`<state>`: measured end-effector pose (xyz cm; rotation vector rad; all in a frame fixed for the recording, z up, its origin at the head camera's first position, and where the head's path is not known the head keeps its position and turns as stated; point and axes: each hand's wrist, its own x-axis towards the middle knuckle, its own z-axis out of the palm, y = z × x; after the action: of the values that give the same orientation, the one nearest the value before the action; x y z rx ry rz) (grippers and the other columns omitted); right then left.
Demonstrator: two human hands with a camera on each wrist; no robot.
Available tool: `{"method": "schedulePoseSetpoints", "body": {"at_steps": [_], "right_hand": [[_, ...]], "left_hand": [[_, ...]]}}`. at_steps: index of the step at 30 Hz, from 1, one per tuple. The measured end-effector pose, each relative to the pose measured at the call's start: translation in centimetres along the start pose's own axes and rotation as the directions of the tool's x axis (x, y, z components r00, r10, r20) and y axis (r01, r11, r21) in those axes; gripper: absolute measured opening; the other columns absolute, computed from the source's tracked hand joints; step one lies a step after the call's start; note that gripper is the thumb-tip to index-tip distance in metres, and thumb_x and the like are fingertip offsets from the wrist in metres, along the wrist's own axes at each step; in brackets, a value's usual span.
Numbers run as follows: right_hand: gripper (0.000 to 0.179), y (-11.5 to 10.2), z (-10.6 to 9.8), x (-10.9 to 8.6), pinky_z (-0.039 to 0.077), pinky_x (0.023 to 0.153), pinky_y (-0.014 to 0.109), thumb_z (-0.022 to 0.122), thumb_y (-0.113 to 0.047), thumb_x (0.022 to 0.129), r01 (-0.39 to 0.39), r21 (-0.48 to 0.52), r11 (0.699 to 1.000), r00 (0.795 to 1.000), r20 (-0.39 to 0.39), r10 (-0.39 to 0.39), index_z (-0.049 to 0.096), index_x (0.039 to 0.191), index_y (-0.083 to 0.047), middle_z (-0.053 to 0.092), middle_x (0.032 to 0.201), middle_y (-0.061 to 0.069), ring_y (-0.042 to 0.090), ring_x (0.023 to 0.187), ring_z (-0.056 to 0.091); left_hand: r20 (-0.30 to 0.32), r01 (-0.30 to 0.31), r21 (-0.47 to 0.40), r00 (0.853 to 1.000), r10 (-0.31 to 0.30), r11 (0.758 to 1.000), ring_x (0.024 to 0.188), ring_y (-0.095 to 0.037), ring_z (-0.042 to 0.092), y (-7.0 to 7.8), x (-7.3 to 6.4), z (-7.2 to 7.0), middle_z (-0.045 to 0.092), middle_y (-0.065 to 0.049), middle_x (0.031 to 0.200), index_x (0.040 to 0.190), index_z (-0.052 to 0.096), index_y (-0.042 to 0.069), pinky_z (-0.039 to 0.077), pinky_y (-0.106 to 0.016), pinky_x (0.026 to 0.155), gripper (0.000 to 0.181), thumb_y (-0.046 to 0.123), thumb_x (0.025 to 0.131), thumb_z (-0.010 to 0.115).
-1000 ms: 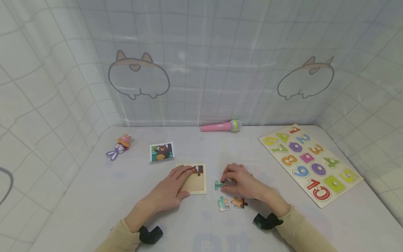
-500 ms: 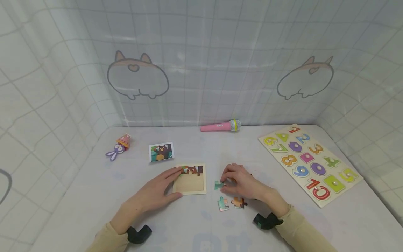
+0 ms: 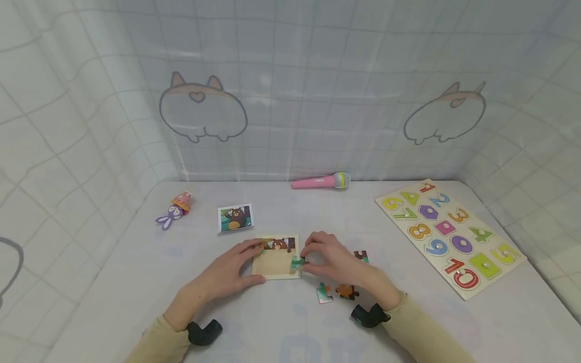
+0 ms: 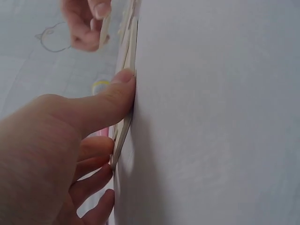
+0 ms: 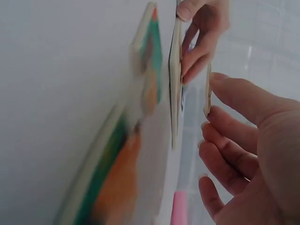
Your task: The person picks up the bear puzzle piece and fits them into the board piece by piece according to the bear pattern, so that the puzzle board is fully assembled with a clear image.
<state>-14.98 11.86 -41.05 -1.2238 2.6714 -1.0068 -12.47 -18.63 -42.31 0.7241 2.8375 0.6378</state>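
Observation:
Between thumb and fingers, my right hand (image 3: 328,257) pinches a green puzzle piece (image 3: 296,263) over the right side of a small wooden puzzle tray (image 3: 274,277). In the right wrist view that piece (image 5: 208,91) appears edge-on, raised above the tray. The tray's far part carries fitted pieces (image 3: 278,244) with a brown bear's head; bare wood shows in front of them. My left hand (image 3: 221,275) holds the tray's left side, its thumb (image 4: 110,101) at the near edge and its fingers at the far left. Two loose pieces, one teal (image 3: 324,293) and one orange-brown (image 3: 347,291), lie by my right wrist.
Another loose piece (image 3: 361,256) lies just beyond my right forearm. A bear picture card (image 3: 235,218) is behind the tray, with a rabbit toy (image 3: 174,209) to its left. A pink microphone (image 3: 320,182) lies by the back wall. At right is a number board (image 3: 449,237).
My right hand has lifted the green piece from the table and moved left over the tray. My left hand first slid left off the bear pieces to the tray's edge.

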Motion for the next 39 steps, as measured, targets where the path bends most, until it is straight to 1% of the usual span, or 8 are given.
{"method": "schedulePoseSetpoints", "body": {"at_steps": [4, 10, 13, 17, 22, 29, 39], "right_hand": [[0.017, -0.7, 0.8, 1.6, 0.041, 0.093, 0.038, 0.076, -0.025, 0.09, 0.001, 0.004, 1.0, 1.0, 0.024, -0.001, 0.074, 0.102, -0.014, 0.061, 0.103, -0.001, 0.016, 0.101, 0.052], [0.019, -1.5, 1.9, 3.6, 0.04, 0.092, 0.036, 0.074, -0.026, 0.092, 0.023, -0.014, 1.0, 0.999, 0.042, -0.023, 0.073, 0.105, -0.012, 0.061, 0.104, 0.001, 0.015, 0.101, 0.051], [0.019, -1.9, 2.4, 4.5, 0.04, 0.091, 0.034, 0.075, -0.026, 0.091, 0.034, -0.028, 0.999, 0.999, 0.04, -0.033, 0.073, 0.103, -0.012, 0.061, 0.105, 0.0, 0.014, 0.102, 0.051], [0.019, -2.1, 3.2, 5.5, 0.039, 0.089, 0.033, 0.075, -0.029, 0.091, 0.021, -0.058, 0.998, 0.999, 0.047, -0.018, 0.074, 0.102, -0.013, 0.06, 0.105, -0.004, 0.012, 0.102, 0.051], [0.022, -2.0, 3.7, 6.1, 0.039, 0.089, 0.032, 0.074, -0.032, 0.092, 0.014, -0.082, 0.997, 0.998, 0.058, -0.01, 0.075, 0.104, -0.014, 0.061, 0.105, -0.003, 0.012, 0.101, 0.051], [0.021, -1.6, 4.4, 6.6, 0.037, 0.084, 0.028, 0.074, -0.032, 0.091, 0.001, -0.125, 0.992, 0.998, 0.07, 0.008, 0.076, 0.104, -0.015, 0.061, 0.104, -0.004, 0.012, 0.098, 0.051], [0.022, -1.4, 5.7, 6.7, 0.036, 0.082, 0.027, 0.075, -0.031, 0.091, -0.003, -0.146, 0.989, 1.0, -0.005, 0.002, 0.075, 0.104, -0.014, 0.06, 0.105, -0.004, 0.012, 0.098, 0.051]], "left_hand": [[-0.007, 0.018, -0.021, 1.0, -0.018, 1.0, 0.145, -0.03, 0.037, -0.2, 0.0, 0.1, 0.039, -0.002, 0.159, 0.145, 0.053, 0.012, 0.036, -0.052, 0.116, 0.077, 0.058, 0.086, 0.07], [-0.011, 0.034, -0.035, 0.999, -0.034, 0.999, 0.145, -0.029, 0.038, -0.3, 0.0, 0.0, 0.04, 0.001, 0.158, 0.145, 0.052, 0.016, 0.036, -0.052, 0.116, 0.077, 0.06, 0.085, 0.07], [-0.003, 0.05, -0.053, 0.999, -0.05, 0.997, 0.145, -0.029, 0.038, -0.2, 0.0, -0.2, 0.04, 0.0, 0.158, 0.146, 0.051, 0.019, 0.035, -0.053, 0.117, 0.077, 0.059, 0.084, 0.071], [-0.001, 0.054, -0.073, 0.999, -0.054, 0.996, 0.145, -0.03, 0.038, -0.1, 0.0, -0.3, 0.042, -0.002, 0.157, 0.147, 0.049, 0.02, 0.035, -0.054, 0.116, 0.077, 0.058, 0.084, 0.072], [-0.001, 0.06, -0.088, 0.998, -0.06, 0.994, 0.145, -0.031, 0.038, -0.2, 0.0, -0.3, 0.043, -0.002, 0.156, 0.147, 0.049, 0.021, 0.034, -0.055, 0.116, 0.078, 0.058, 0.083, 0.073], [0.005, 0.075, -0.105, 0.997, -0.075, 0.992, 0.145, -0.033, 0.038, -0.2, 0.1, -0.2, 0.043, -0.003, 0.156, 0.147, 0.05, 0.02, 0.034, -0.057, 0.116, 0.078, 0.059, 0.083, 0.073], [0.001, 0.085, -0.097, 0.996, -0.086, 0.992, 0.143, -0.034, 0.041, -0.4, 0.1, -0.2, 0.045, -0.005, 0.155, 0.145, 0.051, 0.021, 0.035, -0.058, 0.115, 0.077, 0.06, 0.082, 0.074]]}}
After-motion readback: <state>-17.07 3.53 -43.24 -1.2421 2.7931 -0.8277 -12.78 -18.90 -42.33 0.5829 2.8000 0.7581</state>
